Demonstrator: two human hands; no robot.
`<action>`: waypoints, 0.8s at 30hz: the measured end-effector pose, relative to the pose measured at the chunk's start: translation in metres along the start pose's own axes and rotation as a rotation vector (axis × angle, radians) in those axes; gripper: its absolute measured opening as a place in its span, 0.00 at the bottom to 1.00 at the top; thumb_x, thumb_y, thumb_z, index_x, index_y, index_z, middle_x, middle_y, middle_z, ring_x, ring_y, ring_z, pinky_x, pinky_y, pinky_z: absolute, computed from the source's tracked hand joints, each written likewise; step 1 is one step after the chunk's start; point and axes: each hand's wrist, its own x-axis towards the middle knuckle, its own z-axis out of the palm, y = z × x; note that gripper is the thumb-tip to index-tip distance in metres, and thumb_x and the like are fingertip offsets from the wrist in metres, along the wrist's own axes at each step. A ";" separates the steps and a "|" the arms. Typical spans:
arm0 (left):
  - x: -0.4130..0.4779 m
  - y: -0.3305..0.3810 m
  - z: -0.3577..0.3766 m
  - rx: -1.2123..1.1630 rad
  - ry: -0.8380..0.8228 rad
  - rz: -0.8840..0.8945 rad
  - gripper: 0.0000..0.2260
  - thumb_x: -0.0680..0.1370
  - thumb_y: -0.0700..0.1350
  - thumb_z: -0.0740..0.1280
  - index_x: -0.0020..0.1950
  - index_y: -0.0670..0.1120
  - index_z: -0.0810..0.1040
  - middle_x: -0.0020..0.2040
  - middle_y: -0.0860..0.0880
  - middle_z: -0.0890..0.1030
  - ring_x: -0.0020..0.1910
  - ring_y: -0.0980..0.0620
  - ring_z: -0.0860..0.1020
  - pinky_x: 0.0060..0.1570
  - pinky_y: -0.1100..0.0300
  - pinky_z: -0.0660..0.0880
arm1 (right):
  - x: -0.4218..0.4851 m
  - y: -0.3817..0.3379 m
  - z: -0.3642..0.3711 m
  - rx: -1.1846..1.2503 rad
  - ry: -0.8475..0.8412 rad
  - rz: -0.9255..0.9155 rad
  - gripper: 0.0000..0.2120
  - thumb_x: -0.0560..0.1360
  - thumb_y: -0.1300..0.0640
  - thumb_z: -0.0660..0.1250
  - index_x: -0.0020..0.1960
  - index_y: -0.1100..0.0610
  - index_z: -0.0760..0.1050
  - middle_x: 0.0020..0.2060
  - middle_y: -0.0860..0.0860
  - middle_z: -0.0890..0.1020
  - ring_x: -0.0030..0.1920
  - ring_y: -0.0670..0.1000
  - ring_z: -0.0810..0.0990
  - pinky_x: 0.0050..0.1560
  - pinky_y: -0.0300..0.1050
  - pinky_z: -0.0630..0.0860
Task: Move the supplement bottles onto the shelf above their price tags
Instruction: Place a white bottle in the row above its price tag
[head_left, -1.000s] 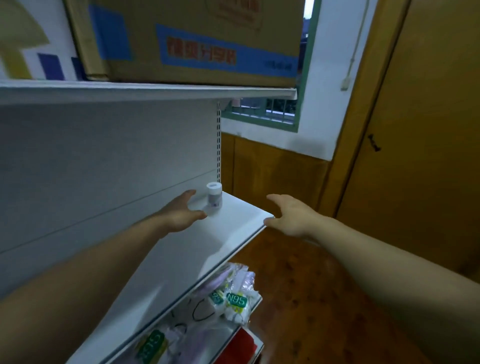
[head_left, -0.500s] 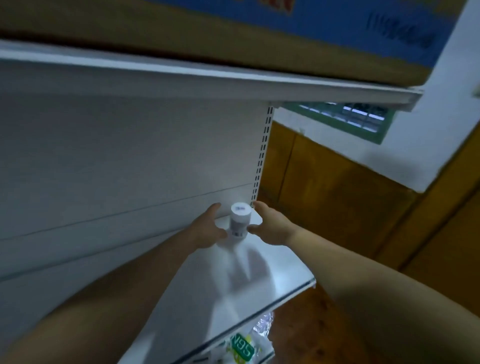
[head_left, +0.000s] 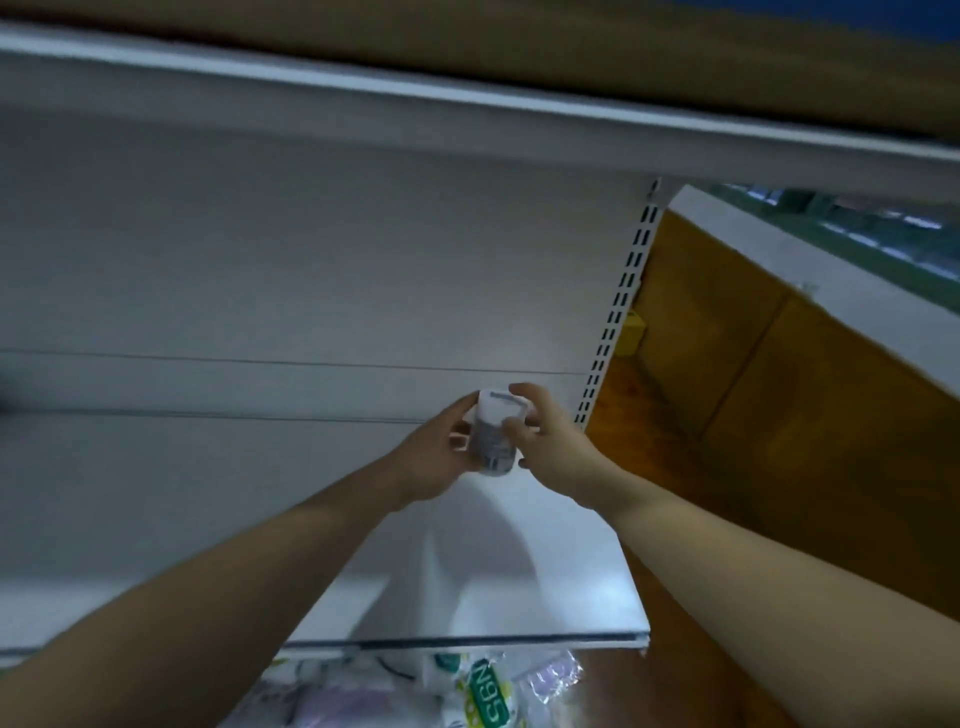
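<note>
The bottle (head_left: 492, 439) is showing at the centre of the frame, slightly tilted, over the back right of the shelf (head_left: 561, 582); whether its base is touching the shelf I cannot tell. The left hand (head_left: 434, 460) is gripping its left side with curled fingers. The right hand (head_left: 553, 449) is pinching its right side. Packets (head_left: 485, 699) are lying at the bottom of the frame, below the shelf.

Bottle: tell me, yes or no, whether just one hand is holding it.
No, the left hand and the right hand both grip the bottle, one on each side.
</note>
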 end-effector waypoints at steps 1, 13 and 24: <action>-0.009 0.008 -0.006 -0.031 0.020 0.010 0.29 0.73 0.31 0.66 0.68 0.54 0.65 0.54 0.49 0.77 0.52 0.50 0.78 0.48 0.65 0.77 | -0.005 -0.009 -0.001 0.033 -0.007 -0.041 0.15 0.80 0.51 0.57 0.67 0.47 0.61 0.60 0.55 0.74 0.56 0.54 0.77 0.54 0.49 0.79; -0.164 0.072 -0.087 0.015 0.215 0.247 0.31 0.71 0.40 0.71 0.63 0.64 0.61 0.53 0.48 0.74 0.50 0.50 0.79 0.49 0.57 0.78 | -0.105 -0.144 0.043 0.256 0.050 -0.294 0.25 0.75 0.53 0.67 0.68 0.40 0.62 0.58 0.51 0.71 0.51 0.50 0.78 0.45 0.45 0.81; -0.281 0.096 -0.135 -0.030 0.243 0.329 0.34 0.73 0.36 0.68 0.72 0.58 0.58 0.55 0.47 0.78 0.53 0.48 0.78 0.54 0.55 0.76 | -0.193 -0.220 0.089 0.344 -0.026 -0.388 0.23 0.78 0.56 0.63 0.70 0.42 0.62 0.52 0.49 0.74 0.54 0.52 0.78 0.50 0.51 0.81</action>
